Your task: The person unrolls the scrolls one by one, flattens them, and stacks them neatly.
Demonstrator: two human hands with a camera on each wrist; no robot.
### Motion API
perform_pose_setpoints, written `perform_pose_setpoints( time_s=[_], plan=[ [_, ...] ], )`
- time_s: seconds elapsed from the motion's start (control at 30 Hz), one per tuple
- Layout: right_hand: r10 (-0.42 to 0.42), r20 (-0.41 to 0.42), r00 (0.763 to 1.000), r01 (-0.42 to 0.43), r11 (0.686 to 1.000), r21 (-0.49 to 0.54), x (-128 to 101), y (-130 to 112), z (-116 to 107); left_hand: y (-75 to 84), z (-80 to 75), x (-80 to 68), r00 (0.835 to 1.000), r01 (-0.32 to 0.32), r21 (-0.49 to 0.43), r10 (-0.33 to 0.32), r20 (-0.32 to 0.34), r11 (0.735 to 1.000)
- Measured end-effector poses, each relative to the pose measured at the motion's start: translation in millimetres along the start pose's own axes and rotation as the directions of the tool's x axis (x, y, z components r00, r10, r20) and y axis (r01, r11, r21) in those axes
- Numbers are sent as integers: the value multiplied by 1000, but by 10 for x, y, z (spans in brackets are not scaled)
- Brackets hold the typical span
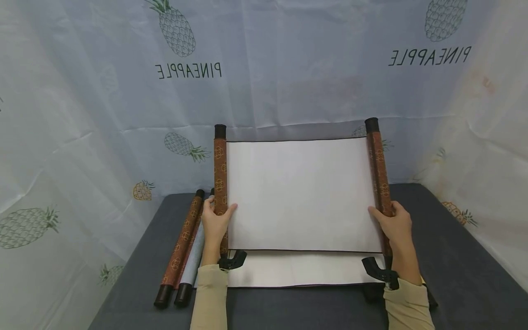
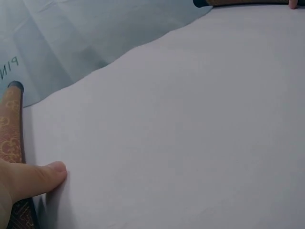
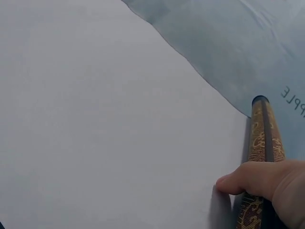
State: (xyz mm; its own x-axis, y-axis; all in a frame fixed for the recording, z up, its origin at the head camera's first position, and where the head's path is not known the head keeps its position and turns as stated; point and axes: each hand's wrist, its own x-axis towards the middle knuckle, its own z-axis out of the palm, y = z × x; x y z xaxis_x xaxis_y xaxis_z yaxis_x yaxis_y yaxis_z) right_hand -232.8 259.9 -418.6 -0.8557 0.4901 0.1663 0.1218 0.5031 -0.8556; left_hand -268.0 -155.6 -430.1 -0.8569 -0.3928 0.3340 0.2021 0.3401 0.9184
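A hanging scroll with a blank white sheet (image 1: 301,192) is spread between its two brown patterned rollers, which end in dark caps. My left hand (image 1: 216,223) grips the left roller (image 1: 220,169), with the thumb over the sheet's edge. On the other side my right hand (image 1: 397,228) grips the right roller (image 1: 379,169), its thumb also on the white face. Both wrist views show the thumbs against the sheet. Behind the sheet, the fingers of each hand are mostly hidden. The scroll appears raised and tilted up over the table.
Below the held sheet shows another white sheet (image 1: 305,269), mostly covered. Rolled scrolls, one brown (image 1: 183,243) and one grey (image 1: 193,259), lie left of my left hand on the dark grey table (image 1: 462,266). A pineapple-print curtain (image 1: 288,68) hangs behind and at both sides.
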Motion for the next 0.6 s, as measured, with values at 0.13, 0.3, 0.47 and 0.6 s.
perform_pose_setpoints(
  time_s=[0.13,0.3,0.47,0.6],
  plan=[
    [32,-16,999,-32,999,2,1,-3,-8,-10,-3,9,997,-71,-1,71,-20,997],
    [67,-55,996,-67,998,2,6,-19,-13,3,-5,13,993,-110,23,111,-39,994],
    [80,-73,994,-77,996,38,-5,-27,-16,2,-13,12,993,-106,16,106,-46,994],
    [97,-62,993,-93,993,67,-8,-30,-40,-3,-30,11,994,-92,24,93,-61,996]
  ],
)
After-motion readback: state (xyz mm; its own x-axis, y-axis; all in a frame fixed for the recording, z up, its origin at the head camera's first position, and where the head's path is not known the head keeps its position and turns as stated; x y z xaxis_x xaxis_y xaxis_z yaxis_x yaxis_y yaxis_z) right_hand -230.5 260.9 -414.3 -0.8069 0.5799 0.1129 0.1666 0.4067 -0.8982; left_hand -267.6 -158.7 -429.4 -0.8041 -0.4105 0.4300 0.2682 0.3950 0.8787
